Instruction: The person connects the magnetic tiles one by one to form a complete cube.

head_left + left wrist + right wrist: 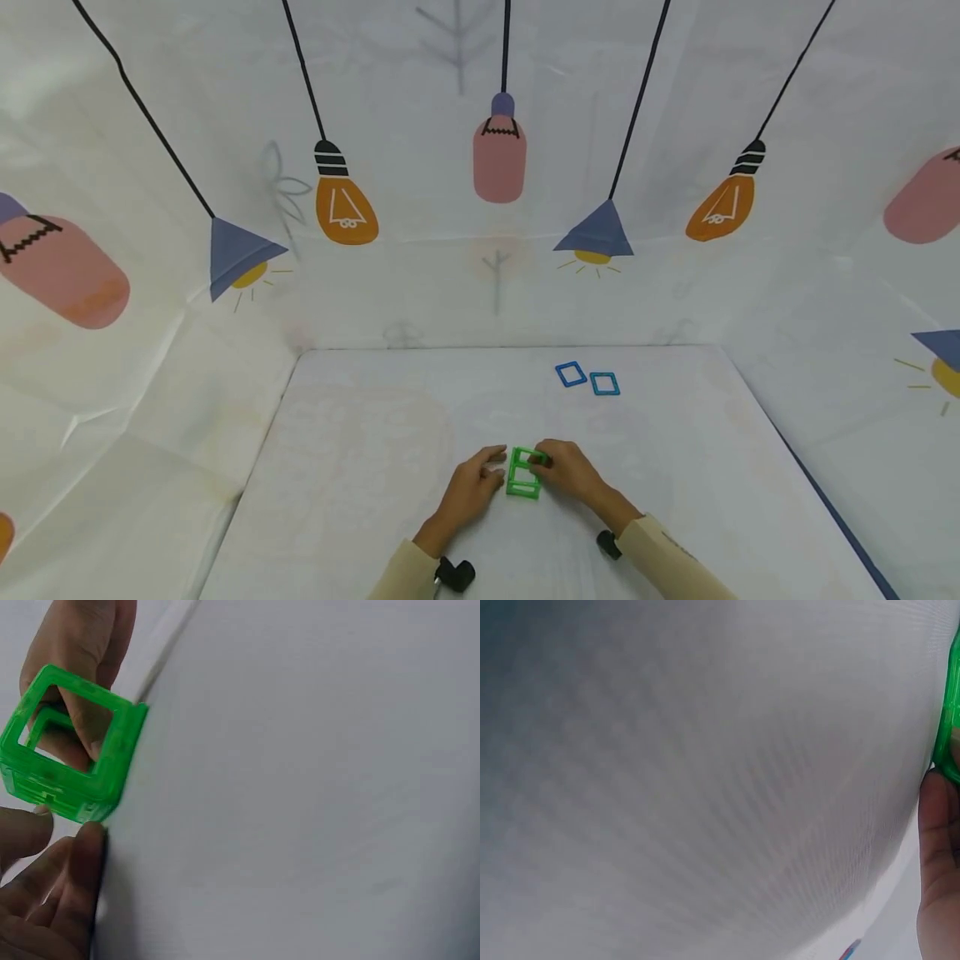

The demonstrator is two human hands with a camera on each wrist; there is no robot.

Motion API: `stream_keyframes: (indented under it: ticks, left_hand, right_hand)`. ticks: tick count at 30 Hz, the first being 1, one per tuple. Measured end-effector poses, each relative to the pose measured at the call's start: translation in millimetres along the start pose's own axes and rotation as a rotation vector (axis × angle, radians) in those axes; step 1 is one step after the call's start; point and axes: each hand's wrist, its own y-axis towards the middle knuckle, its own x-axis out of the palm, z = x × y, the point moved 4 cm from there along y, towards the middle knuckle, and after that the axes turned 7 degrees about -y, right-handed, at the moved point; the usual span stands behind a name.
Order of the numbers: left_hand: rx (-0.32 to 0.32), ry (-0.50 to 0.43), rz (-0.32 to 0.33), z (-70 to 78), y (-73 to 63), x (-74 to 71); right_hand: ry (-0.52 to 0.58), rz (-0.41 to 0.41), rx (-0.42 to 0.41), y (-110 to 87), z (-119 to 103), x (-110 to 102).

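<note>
Green open-frame square tiles [512, 475] stand joined in a box shape on the white table, in front of the person. My right hand [572, 471] pinches the box at its far right side. In the left wrist view, the right hand's fingers [90, 724] show through the window of the green box [129, 750]. My left hand [467, 492] is at the box's left side, fingers extended and thumb tip close to its lower edge. Only a sliver of the green box [951, 705] and part of the right hand [939, 862] appear in the right wrist view.
Two blue open-frame tiles [562, 377] lie flat near the back of the white table [360, 467], right of centre. A white cloth printed with hanging lamps [420, 283] rises behind the table and at both sides. Each sleeve has a dark wrist camera [456, 575] beside it.
</note>
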Motion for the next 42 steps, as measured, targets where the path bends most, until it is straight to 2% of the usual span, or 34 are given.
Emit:
stream_keyframes:
  ticks: [6,9,12,21,27,34,42]
  left_hand:
    - [0.057,0.086,-0.062,7.4,21.7,4.4]
    - [0.076,0.138,-0.042,8.6,29.0,6.6]
    - [0.067,0.159,-0.005,7.9,32.8,7.6]
    - [0.030,0.122,0.023,3.0,27.7,5.5]
    - [0.016,0.107,0.022,1.9,22.3,1.9]
    - [0.026,0.079,0.008,-0.5,16.4,-1.7]
    - [0.052,0.059,0.000,-5.2,6.8,3.0]
  right_hand:
    - [0.009,0.002,-0.005,-1.5,1.7,-0.1]
    - [0.006,-0.005,-0.019,-0.3,1.6,-0.6]
    - [0.009,-0.021,-0.036,1.1,1.4,-1.3]
    - [0.035,-0.088,-0.005,-1.6,6.8,-5.5]
    - [0.052,-0.092,0.060,-10.1,18.5,-16.2]
    - [0.052,-0.009,0.133,-12.7,40.9,-30.4]
    - [-0.007,0.117,0.330,-4.7,86.6,-58.7]
